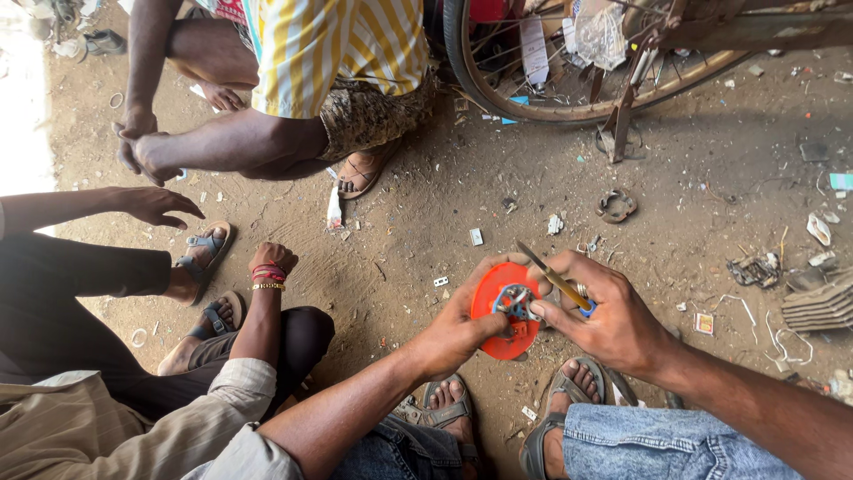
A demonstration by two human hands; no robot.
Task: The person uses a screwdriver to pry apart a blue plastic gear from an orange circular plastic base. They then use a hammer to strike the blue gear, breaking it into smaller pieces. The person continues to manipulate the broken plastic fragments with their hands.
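1. The left hand (458, 331) curls its fingers around the near edge of an orange plastic disc (498, 313), thumb on the face, holding it tilted above the dirt ground (426, 204)
2. A small metal part (514, 300) with blue and silver pieces sits at the middle of the disc, just beside the left thumb
3. The right hand (613, 316) is closed around a slim tool with a yellowish shaft (555, 277); the shaft runs up and to the left out of the fist and its dark tip stands above the disc's upper edge
4. The same fist also seems to pinch something small and blue (586, 308) against the disc's right side; what it is cannot be told
5. The disc is held between both hands, over the gap between the person's sandalled feet (449, 413), with denim-clad knees below
6. To the left a seated person in dark trousers rests a wrist with red and gold bangles (267, 274) on one knee; another hand (155, 204) stretches in from the left edge
7. At the top squats a person in a yellow striped shirt (338, 44), next to a bicycle wheel (569, 98)
8. Scraps litter the ground: a rusty ring-shaped part (617, 206) and a stack of grey ridged pieces (822, 307) at the right edge
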